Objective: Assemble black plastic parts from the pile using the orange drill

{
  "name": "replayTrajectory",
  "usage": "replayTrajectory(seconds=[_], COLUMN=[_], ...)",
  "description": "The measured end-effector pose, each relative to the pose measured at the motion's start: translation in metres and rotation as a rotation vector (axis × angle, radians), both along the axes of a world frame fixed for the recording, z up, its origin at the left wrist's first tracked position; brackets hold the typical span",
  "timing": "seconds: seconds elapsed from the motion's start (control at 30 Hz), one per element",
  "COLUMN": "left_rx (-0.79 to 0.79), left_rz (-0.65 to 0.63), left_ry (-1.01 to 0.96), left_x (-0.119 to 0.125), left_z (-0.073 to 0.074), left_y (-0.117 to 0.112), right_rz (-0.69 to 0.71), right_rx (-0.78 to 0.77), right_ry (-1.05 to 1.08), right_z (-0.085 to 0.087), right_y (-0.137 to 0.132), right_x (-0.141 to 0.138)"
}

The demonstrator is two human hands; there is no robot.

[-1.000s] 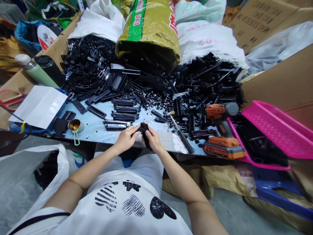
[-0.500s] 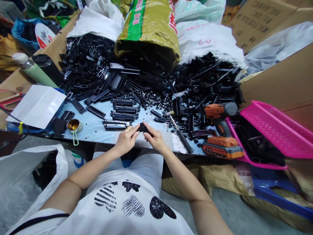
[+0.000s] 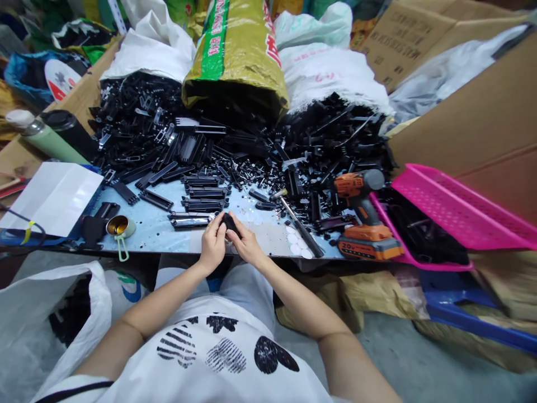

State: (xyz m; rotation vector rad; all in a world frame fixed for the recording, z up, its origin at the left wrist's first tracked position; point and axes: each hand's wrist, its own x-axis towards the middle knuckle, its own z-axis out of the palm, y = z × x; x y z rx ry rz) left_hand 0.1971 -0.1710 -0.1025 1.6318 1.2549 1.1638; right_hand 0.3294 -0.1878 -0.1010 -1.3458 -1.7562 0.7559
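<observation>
Between my two hands, close to the table's front edge, is a small black part (image 3: 229, 223); its exact kind is hard to make out. My left hand (image 3: 214, 244) grips it from the left, fingers closed. From the right, the fingers and thumb of my right hand (image 3: 245, 242) are closed on the same part. Just beyond my hands, several long black folded pieces (image 3: 205, 193) lie in a stack of rows. A hammer (image 3: 300, 226) with a black handle lies to the right, beside a sheet of white round stickers (image 3: 297, 242).
Heaps of black parts (image 3: 138, 123) spill from sacks at the back, with loose screws (image 3: 251, 168) in front. An orange cordless drill (image 3: 361, 215) stands right, by a pink basket (image 3: 470, 215). On the left are a metal cup (image 3: 120, 225), white paper (image 3: 52, 196) and a green bottle (image 3: 50, 140).
The black part has turned more upright between my hands, and my fingers have closed in around it. The view has shifted a little to the right.
</observation>
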Motion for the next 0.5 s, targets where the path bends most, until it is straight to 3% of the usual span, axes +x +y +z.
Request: replayTrajectory(seconds=[0.1, 0.2, 0.3, 0.4, 0.5], left_rx=[-0.259, -0.296, -0.006, 0.318, 0.471], left_rz=[-0.01, -0.035, 0.058, 0.147, 0.157], left_ry=[-0.086, 0.046, 0.374, 0.592, 0.684], left_x=[-0.009, -0.031, -0.056, -0.072, -0.076], left_z=[-0.024, -0.04, -0.047, -0.057, -0.073], left_y=[-0.008, -0.02, -0.022, -0.011, -0.001], right_rz=[-0.004, -0.315, -0.667, -0.979, -1.105], right_rx=[0.023, 0.084, -0.046, -0.392, -0.672], right_ry=[-0.26, -0.515, -0.787, -0.898, -0.828], right_z=[0.0, 0.009, 0.021, 0.029, 0.03], right_y=[0.026, 0.071, 0.13, 0.186, 0.216], right_x=[0.04, 0.108, 0.181, 0.24, 0.278])
